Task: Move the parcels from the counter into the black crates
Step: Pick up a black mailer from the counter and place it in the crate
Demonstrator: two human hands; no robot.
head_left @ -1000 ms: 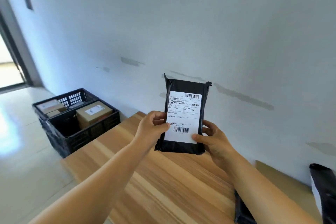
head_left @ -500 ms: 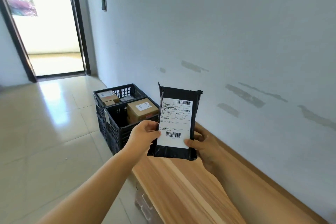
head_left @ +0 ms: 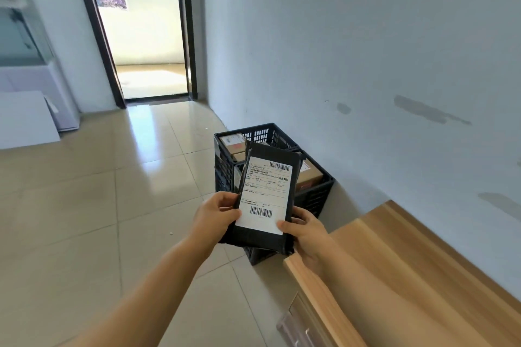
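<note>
I hold a flat black parcel (head_left: 266, 194) with a white barcode label between both hands, tilted upright in front of me. My left hand (head_left: 215, 215) grips its lower left edge and my right hand (head_left: 306, 229) grips its lower right corner. Behind the parcel, on the floor by the wall, stand two black crates: the near crate (head_left: 317, 197), mostly hidden by the parcel, and the far crate (head_left: 263, 135). Brown cardboard boxes (head_left: 234, 144) lie inside them. The wooden counter (head_left: 408, 267) runs along the wall at lower right.
A beige tiled floor (head_left: 112, 205) spreads to the left. An open doorway (head_left: 146, 36) lies ahead. A white cabinet with a glass tank (head_left: 25, 45) and a white board stand at far left. Drawer handles (head_left: 301, 327) show under the counter's end.
My view has swung left from the counter toward the crates and doorway. Both hands have carried the parcel off the counter's end, now in front of the crates.
</note>
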